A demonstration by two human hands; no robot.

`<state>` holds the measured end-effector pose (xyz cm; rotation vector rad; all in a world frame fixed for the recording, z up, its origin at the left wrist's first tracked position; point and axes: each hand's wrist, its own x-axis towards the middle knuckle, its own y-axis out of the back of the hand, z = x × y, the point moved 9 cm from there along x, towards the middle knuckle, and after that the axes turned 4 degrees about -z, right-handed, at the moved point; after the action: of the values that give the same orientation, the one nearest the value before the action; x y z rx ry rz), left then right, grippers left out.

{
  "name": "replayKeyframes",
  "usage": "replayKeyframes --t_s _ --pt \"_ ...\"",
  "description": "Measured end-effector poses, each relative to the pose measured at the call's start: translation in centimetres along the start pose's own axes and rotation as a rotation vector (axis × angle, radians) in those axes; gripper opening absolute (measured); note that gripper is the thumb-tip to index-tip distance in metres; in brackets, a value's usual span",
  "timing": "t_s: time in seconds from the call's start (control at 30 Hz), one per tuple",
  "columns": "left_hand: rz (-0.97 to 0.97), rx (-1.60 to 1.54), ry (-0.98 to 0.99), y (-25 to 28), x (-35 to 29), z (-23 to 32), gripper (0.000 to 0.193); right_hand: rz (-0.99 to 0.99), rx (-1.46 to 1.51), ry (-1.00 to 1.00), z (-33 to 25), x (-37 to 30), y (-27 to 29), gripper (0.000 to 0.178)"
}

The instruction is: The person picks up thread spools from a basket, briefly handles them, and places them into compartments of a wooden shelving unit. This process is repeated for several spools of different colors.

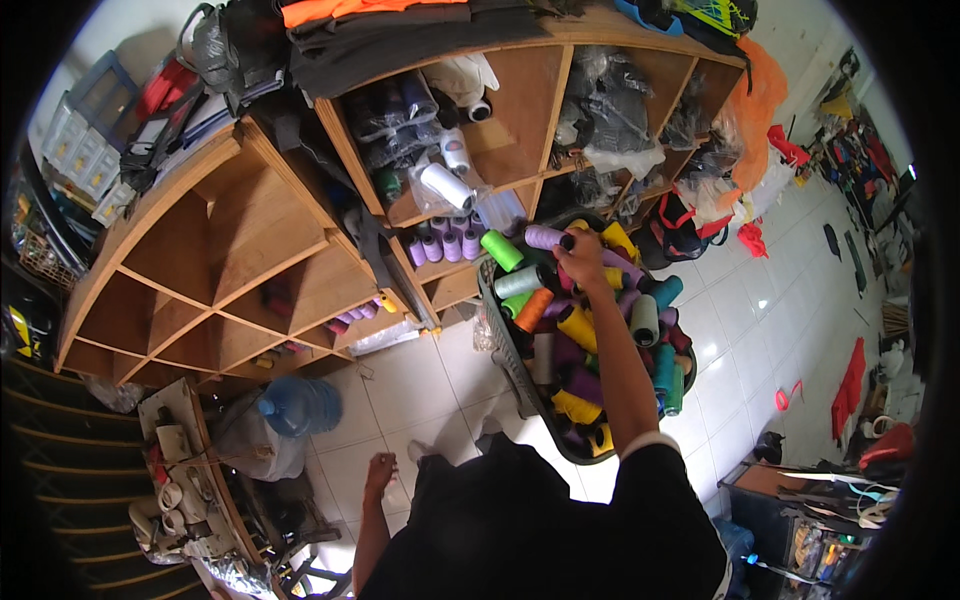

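My right hand (584,257) reaches over a dark plastic basket (531,392) heaped with thread spools. Its fingers are closed on a lavender thread spool (543,237) at the basket's far edge. Close by lie a bright green spool (502,251), a pale grey-green spool (520,280) and an orange spool (533,310). A yellow spool (577,328) rests below my right forearm, among purple, teal and dark ones. My left hand (381,474) hangs low over the tiled floor, fingers curled in, with nothing visible in it.
Wooden cubby shelves (560,110) stand behind the basket, with a row of lavender spools (445,245) in a lower compartment. Another wooden shelf unit (215,290) is at left. A blue water jug (300,405) stands on the floor. Red cloth (848,390) lies at right.
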<state>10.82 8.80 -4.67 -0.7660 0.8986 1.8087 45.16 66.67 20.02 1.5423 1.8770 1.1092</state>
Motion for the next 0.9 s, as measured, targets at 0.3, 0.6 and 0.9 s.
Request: replayKeyframes --t_s 0.3,0.6,0.9 --pt "-0.378 -0.462 -0.891 -3.4 -21.5 40.4 0.061 -0.049 1.091 0.367 -19.9 -14.4 12.9 0.045" --pt "-0.439 -0.786 -0.964 -5.0 -25.4 43.2 0.056 -0.117 0.866 0.577 -26.9 -19.9 12.5 0.051" --pt "-0.376 -0.659 -1.149 -4.0 -27.8 42.6 0.07 -0.486 1.262 0.236 -28.2 -20.0 11.3 0.055"
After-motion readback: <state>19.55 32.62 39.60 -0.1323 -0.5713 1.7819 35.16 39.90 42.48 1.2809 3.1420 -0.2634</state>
